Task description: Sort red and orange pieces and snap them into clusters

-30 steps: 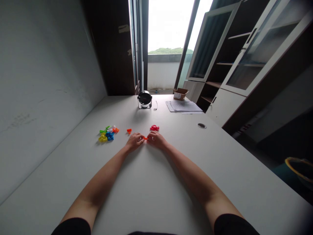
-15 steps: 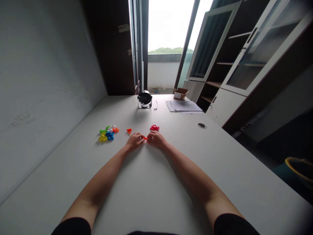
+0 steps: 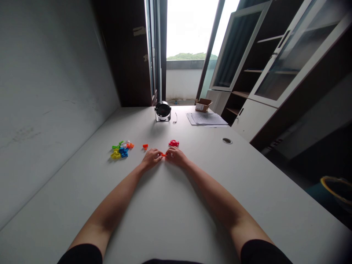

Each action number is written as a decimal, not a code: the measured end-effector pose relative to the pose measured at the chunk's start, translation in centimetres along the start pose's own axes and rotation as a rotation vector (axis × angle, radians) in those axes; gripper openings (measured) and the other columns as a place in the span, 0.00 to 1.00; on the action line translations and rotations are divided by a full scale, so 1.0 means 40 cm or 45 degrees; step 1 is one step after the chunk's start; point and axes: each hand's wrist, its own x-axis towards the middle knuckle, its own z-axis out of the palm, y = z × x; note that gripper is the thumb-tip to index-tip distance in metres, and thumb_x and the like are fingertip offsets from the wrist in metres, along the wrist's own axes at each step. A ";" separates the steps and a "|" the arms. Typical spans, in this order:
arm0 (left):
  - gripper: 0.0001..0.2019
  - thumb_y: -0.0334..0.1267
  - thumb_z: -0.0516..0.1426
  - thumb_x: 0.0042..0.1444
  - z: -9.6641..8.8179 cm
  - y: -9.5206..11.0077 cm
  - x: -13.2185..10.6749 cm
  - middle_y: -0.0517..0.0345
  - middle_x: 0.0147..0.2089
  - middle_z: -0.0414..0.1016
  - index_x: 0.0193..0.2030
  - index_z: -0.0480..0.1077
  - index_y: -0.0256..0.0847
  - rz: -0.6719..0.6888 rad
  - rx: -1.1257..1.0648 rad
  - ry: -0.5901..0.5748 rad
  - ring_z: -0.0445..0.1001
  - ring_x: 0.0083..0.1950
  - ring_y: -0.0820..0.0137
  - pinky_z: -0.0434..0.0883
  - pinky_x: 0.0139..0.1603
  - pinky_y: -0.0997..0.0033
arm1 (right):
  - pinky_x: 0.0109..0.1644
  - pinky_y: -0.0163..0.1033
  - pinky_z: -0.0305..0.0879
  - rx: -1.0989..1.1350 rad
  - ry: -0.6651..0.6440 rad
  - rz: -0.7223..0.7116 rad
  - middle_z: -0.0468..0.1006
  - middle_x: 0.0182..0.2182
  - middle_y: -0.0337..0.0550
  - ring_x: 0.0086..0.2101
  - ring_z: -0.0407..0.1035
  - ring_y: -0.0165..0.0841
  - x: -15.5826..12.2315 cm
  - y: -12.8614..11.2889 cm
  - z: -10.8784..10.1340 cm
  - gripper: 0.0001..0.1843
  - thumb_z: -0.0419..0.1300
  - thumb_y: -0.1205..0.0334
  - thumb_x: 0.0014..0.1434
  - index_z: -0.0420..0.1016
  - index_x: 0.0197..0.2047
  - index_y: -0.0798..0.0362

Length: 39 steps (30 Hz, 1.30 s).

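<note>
Orange plastic piece (image 3: 164, 155) over white worktop (image 3: 165, 220), pinched between both hands, forearms angled inward. Left hand (image 3: 151, 159), right hand (image 3: 176, 157): fingers (image 3: 158, 153) closed on it from each side, grip hard to confirm at this size. Ahead: multicoloured plastic pieces (image 3: 121, 149) in one pile, count unclear; one red piece (image 3: 173, 143); one separate orange piece (image 3: 145, 146).

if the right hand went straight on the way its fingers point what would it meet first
Most likely the small orange plastic piece just off the fingertips of the right hand. From this view, I can't tell whether the fingers already touch it.
</note>
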 end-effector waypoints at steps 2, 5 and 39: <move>0.11 0.42 0.56 0.61 0.000 0.000 0.000 0.53 0.45 0.76 0.44 0.78 0.46 -0.006 0.002 -0.004 0.71 0.50 0.62 0.67 0.53 0.62 | 0.46 0.43 0.66 0.002 -0.002 0.006 0.74 0.36 0.44 0.39 0.67 0.36 0.000 0.001 0.001 0.04 0.65 0.62 0.59 0.79 0.38 0.51; 0.11 0.42 0.56 0.62 0.002 -0.002 0.001 0.53 0.45 0.76 0.45 0.78 0.46 0.001 0.001 -0.001 0.71 0.50 0.62 0.67 0.54 0.62 | 0.46 0.43 0.66 0.000 -0.001 0.008 0.74 0.36 0.44 0.39 0.67 0.36 0.001 0.006 0.004 0.04 0.65 0.61 0.59 0.79 0.38 0.51; 0.11 0.42 0.56 0.61 0.000 0.000 0.001 0.53 0.46 0.76 0.44 0.78 0.45 0.000 -0.006 -0.009 0.71 0.49 0.62 0.67 0.54 0.62 | 0.45 0.43 0.66 -0.009 -0.009 0.006 0.75 0.36 0.44 0.40 0.68 0.37 0.002 0.015 0.010 0.04 0.65 0.62 0.59 0.79 0.38 0.50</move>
